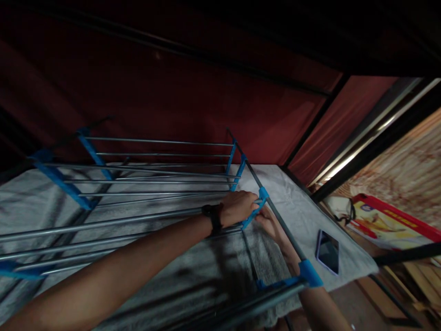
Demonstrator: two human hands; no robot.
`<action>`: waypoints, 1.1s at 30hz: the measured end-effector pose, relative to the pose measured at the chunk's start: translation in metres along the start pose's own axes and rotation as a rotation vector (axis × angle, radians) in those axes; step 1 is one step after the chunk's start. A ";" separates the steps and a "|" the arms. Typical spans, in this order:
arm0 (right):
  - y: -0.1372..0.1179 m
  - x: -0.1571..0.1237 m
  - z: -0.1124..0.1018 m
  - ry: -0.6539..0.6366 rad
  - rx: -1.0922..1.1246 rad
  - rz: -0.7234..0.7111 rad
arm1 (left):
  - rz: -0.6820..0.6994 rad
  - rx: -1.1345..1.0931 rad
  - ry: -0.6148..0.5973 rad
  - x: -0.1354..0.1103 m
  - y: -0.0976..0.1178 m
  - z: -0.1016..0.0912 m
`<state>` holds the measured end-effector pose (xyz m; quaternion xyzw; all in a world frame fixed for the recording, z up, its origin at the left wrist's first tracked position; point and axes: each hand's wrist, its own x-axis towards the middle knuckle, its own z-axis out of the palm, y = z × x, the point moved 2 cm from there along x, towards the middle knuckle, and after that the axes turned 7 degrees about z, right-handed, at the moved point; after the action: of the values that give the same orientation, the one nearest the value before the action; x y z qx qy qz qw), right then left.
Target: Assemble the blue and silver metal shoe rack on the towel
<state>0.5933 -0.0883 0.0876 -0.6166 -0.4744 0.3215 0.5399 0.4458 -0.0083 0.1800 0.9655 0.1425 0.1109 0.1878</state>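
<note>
A metal drying rack (155, 181) with grey rods and blue plastic joints stands over a grey towel-covered bed (220, 271). My left hand (238, 207), with a black watch on its wrist, is closed around a blue joint (257, 209) on the rack's right side bar. My right hand (270, 224) reaches up from under that bar and touches the same joint; its fingers are mostly hidden behind the bar and the left hand.
A phone (327, 252) with a purple case lies on the bed's right edge. Dark red curtains (193, 92) hang behind the rack. A black bed frame post (379, 142) runs at right, with a red and yellow package (386, 220) on the floor beyond.
</note>
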 end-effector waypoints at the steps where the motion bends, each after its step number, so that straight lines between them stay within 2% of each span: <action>1: -0.007 0.000 -0.005 0.025 0.109 0.009 | -0.004 -0.001 0.013 0.000 0.001 -0.002; 4: -0.033 0.006 -0.018 0.036 0.476 0.112 | -0.019 -0.010 0.012 0.002 0.001 -0.003; 6: -0.050 0.013 -0.019 -0.015 0.550 0.223 | -0.025 -0.010 0.002 0.004 0.000 -0.003; 9: -0.064 0.024 -0.014 -0.043 0.457 0.315 | -0.051 -0.009 -0.001 0.005 -0.001 -0.004; 13: -0.063 0.033 -0.004 0.063 0.329 0.272 | -0.031 -0.035 -0.017 0.006 -0.004 -0.004; 16: -0.061 0.031 0.001 0.074 0.360 0.253 | -0.016 0.010 0.001 0.005 -0.004 -0.001; 23: -0.069 0.025 0.008 0.055 0.505 0.323 | -0.018 0.147 -0.006 0.003 -0.002 0.007; 29: -0.067 0.025 0.009 0.062 0.475 0.299 | 0.012 0.131 -0.024 0.006 -0.005 0.009; 33: -0.066 0.026 0.010 0.060 0.463 0.295 | -0.001 0.086 -0.061 0.006 -0.002 0.003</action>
<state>0.5768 -0.0628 0.1527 -0.5485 -0.2771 0.4780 0.6276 0.4519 -0.0056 0.1771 0.9755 0.1419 0.0749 0.1504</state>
